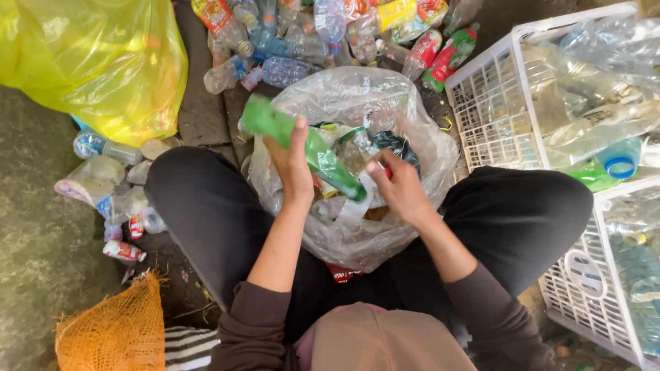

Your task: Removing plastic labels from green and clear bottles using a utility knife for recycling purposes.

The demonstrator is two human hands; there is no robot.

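Gripping a slim green plastic bottle (pixel 313 148) around its middle, the left hand (pixel 292 168) holds it slantwise over the mouth of a crumpled clear plastic bag (pixel 419 148), which sits between the person's dark-trousered knees; the right hand (pixel 399 189) is pinched on the loose pale label strip (pixel 359 199) hanging at the bottle's lower end, beside its small red cap (pixel 387 172). The thin, slick label could tear partway and leave a scrap stuck on, since it looks soft and papery against the smooth, hard-sided bottle. The bottle itself could slide through the left fingers, because its surface is glossy and tapered. The bag is flimsy film, wrinkled and sagging, so a firm tug might tip it and spill the mixed scraps inside. Behind the bag lies a heap of clear, dented plastic bottles (pixel 289 48) with bright wrappers. To the right of the bag stand white lattice plastic baskets (pixel 495 117), stiff and gridded, full of squashed transparent bottles. To the bag's left and behind it bulges a glossy yellow plastic sack (pixel 96 62), and to the left and in front of it sits a coarse orange mesh sack (pixel 117 330). More crushed bottles lie on the rough ground left of the bag.
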